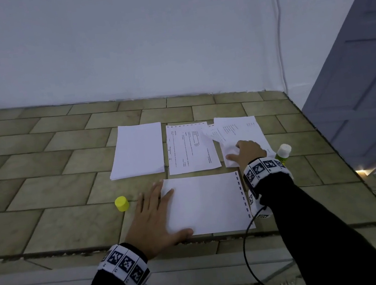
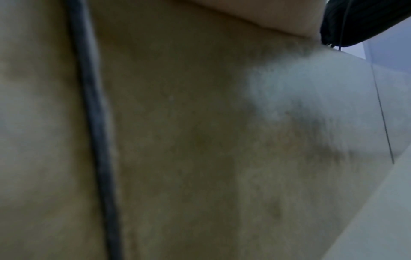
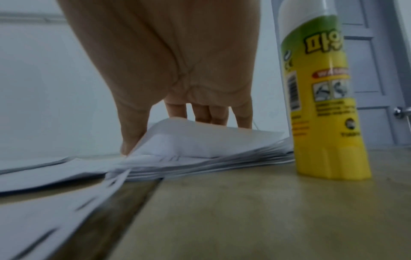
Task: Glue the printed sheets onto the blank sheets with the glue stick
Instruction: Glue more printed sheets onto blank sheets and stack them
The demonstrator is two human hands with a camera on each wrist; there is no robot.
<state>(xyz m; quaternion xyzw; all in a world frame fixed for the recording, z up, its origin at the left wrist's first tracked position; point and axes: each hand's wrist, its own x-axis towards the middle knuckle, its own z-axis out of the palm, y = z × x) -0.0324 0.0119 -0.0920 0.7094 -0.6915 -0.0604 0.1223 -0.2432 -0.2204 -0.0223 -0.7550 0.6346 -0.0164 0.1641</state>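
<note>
Right hand point(image 1: 250, 152) grip on bowed paper sheet point(image 3: 200, 139)

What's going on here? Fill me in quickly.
A person is gluing printed sheets onto blank ones on a tiled surface. The left hand lies flat on the near sheet, holding it down. The right hand is lifting the top sheet off the right-hand pile of printed sheets, thumb under its corner. The glue stick stands upright, uncapped, beside that pile; its yellow cap sits left of the left hand. A blank stack and another printed sheet lie further back.
</note>
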